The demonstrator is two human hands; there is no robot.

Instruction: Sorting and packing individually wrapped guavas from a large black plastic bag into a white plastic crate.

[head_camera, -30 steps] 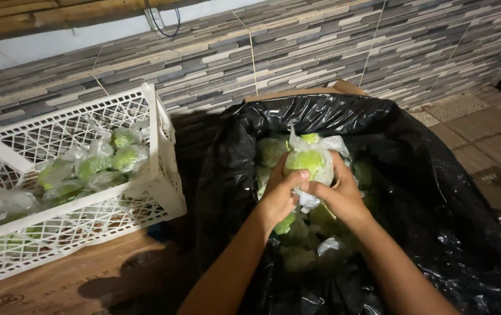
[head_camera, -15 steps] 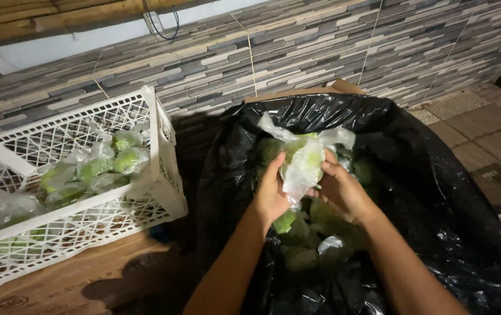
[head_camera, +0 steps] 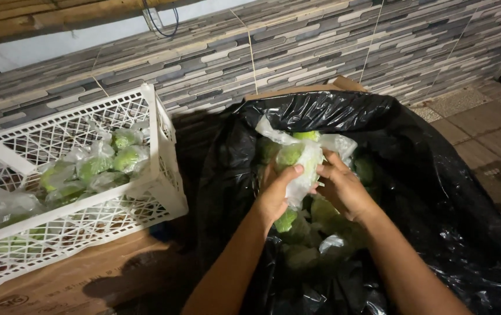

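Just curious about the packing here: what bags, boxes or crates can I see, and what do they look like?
Clear plastic bag: green produce inside, held by left hand and right hand.
Black liner bag: big, glossy, lining a brown cardboard box.
White crate: lattice plastic, left, holding more bagged greens.

Produce packing spot: white crate (head_camera: 145, 192) of bagged greens (stone-tiled wall (head_camera: 320, 41), black-lined box (head_camera: 437, 192)).

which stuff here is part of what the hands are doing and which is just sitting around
In use:
- left hand and right hand, both gripping the clear plastic bag of green produce
- black liner bag holding more green produce

Lying about:
- white plastic crate with bagged greens
- cardboard sheet under the crate
- tiled wall
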